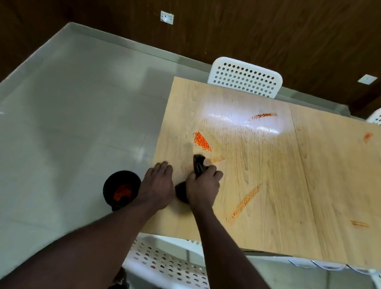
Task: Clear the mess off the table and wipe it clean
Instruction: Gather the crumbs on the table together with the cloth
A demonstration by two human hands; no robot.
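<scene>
The light wood bench (277, 180) runs from its left end out past the right border of the view, with a seam across it to the right of the hands. The right hand (203, 187) is closed around a dark cloth (197, 167), pressing it onto the bench close to the left edge; one end of the cloth sticks out beyond the knuckles and a dark bunch shows under the wrist. The left hand (159, 184) lies flat with fingers spread and empty, right at the bench's left edge, just beside the cloth. Just beyond the cloth sits a small heap of orange grains (202, 141), and orange streaks (246, 201) lie to the right of the cloth and farther across the bench, well apart from each other. Off the bench's left edge, near the left hand and lower down, a black bin (119, 187) holds something orange. Left of the bench the pale tiled floor (53, 126) is open as far as the wall. White perforated chairs stand at the far edge (245, 77) and at the near edge (168, 265), below the forearms.
</scene>
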